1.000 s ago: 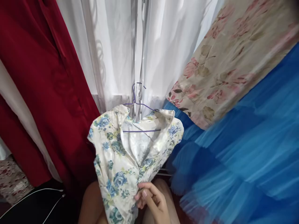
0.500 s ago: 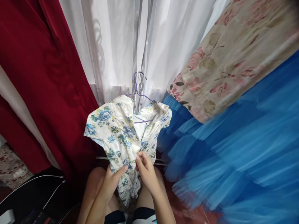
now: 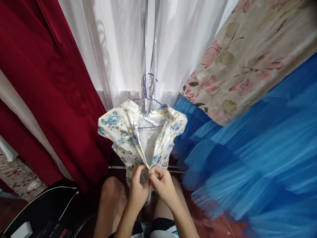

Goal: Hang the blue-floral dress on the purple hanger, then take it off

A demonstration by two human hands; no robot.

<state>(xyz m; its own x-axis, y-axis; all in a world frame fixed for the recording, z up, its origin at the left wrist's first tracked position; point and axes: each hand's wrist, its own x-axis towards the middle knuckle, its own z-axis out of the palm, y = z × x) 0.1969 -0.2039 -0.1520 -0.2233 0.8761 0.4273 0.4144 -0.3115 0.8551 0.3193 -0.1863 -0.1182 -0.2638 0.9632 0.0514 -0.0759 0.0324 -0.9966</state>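
A short-sleeved white blouse [image 3: 123, 127] with blue flowers hangs on a purple wire hanger [image 3: 145, 91] in front of my knees. Its neck opening forms a deep V, and part of the hanger's lower bar shows inside. At the bottom of that V, my left hand [image 3: 138, 186] pinches one edge of the cloth. Close beside it, my right hand [image 3: 162, 185] is closed on the opposite edge, its fingertips nearly touching the left ones. Whatever small fastener may lie between the fingers is hidden.
White curtains [image 3: 121, 49] hang behind the hanger, with red cloth [image 3: 49, 82] on the left. A beige floral cloth [image 3: 235, 72] and blue tulle [image 3: 247, 158] crowd the right side. A black chair-like surface [image 3: 61, 201] with a white cable stands at lower left.
My left hand has moved from the side of the blouse up to the opening, beside my right hand. The V now spreads wider, and the lower cloth is less visible.
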